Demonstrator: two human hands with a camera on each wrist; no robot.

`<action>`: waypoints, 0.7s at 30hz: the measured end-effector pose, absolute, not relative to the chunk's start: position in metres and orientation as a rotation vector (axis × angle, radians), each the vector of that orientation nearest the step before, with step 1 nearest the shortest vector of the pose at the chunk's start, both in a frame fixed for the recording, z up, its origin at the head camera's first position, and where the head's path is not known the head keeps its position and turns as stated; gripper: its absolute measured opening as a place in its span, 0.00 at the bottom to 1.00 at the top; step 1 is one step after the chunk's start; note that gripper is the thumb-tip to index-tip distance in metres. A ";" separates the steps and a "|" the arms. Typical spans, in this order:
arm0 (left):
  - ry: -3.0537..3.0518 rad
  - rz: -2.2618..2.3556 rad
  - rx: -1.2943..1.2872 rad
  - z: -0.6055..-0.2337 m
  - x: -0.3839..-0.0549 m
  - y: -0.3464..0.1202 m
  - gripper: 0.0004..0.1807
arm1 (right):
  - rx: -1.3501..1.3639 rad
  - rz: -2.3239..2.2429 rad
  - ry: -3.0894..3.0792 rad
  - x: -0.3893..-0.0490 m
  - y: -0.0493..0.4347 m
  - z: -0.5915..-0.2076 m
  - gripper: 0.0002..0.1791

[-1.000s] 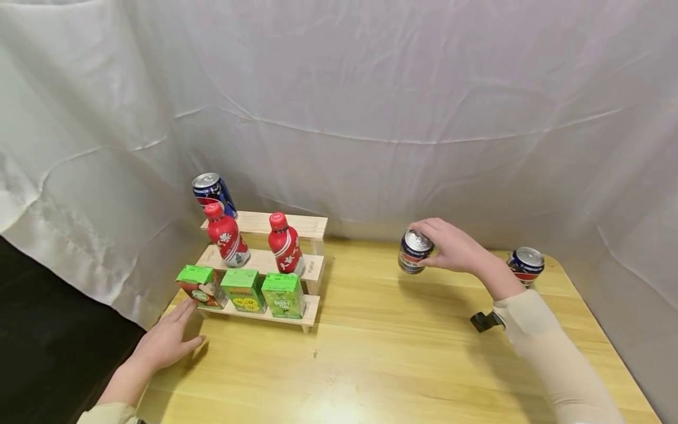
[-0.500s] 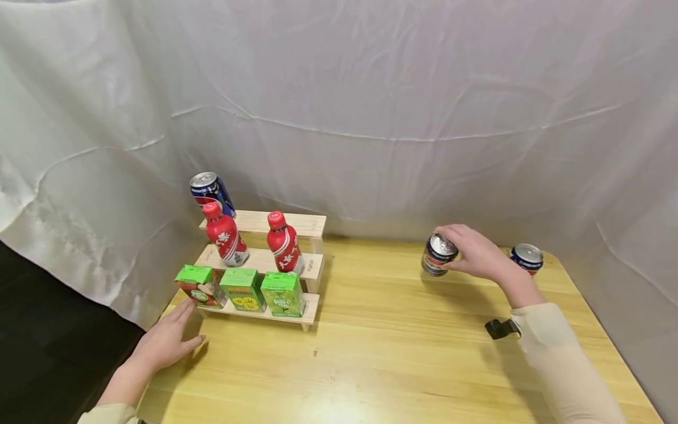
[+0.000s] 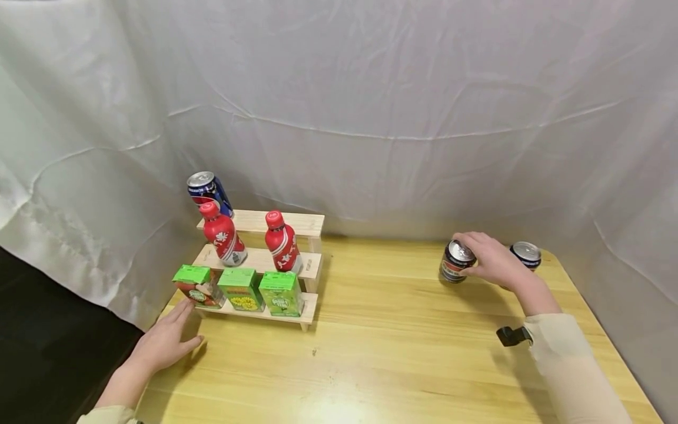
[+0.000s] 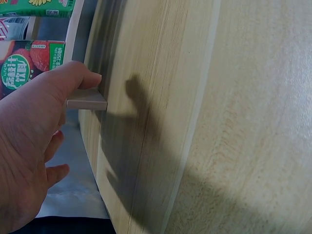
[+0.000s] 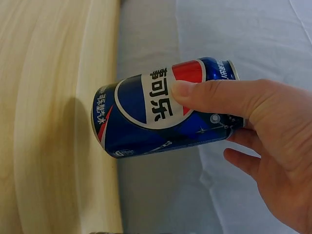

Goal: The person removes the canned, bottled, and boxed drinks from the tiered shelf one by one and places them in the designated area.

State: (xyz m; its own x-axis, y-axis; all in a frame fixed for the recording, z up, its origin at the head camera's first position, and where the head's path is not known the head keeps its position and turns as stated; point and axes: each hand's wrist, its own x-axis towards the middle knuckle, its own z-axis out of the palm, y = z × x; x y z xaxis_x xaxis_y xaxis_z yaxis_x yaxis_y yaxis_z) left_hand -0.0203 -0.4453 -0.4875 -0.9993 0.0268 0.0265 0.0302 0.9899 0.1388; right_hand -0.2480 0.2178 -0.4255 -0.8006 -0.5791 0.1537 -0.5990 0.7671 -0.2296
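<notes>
My right hand (image 3: pixel 492 259) grips a blue soda can (image 3: pixel 457 263) near its top, thumb on one side and fingers round the other. In the right wrist view the can (image 5: pixel 156 105) shows a red, white and blue round logo, its bottom close over the table. Behind the hand stands a second soda can (image 3: pixel 527 253), partly hidden. At the left, my left hand (image 3: pixel 161 341) lies with fingers extended and thumb spread, fingertips right at the front left corner of a three-step wooden shelf (image 3: pixel 296 221). In the left wrist view the thumb overlaps the shelf's leg (image 4: pixel 87 101).
On the shelf's top step stands a soda can (image 3: pixel 209 191); the middle step bears two red bottles (image 3: pixel 225 235). Along the lowest step are three green-topped juice boxes (image 3: pixel 241 290). Grey cloth (image 3: pixel 371 118) hangs behind the wooden table (image 3: pixel 371 341).
The right hand has carried its can rightward and lower along the back of the table, toward the second can. My left hand has stayed in place by the shelf.
</notes>
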 end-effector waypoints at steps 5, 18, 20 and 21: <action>-3.108 -0.219 -0.041 -0.489 -0.020 -0.446 0.51 | 0.939 0.416 -2.882 -0.249 0.225 -0.429 0.42; -3.109 -0.219 -0.032 -0.487 -0.019 -0.445 0.51 | 0.925 0.423 -2.908 -0.261 0.236 -0.440 0.41; -3.108 -0.217 -0.036 -0.487 -0.020 -0.444 0.51 | 0.912 0.422 -2.936 -0.262 0.237 -0.440 0.41; -3.108 -0.217 -0.038 -0.487 -0.020 -0.444 0.51 | 0.912 0.421 -2.945 -0.262 0.238 -0.440 0.41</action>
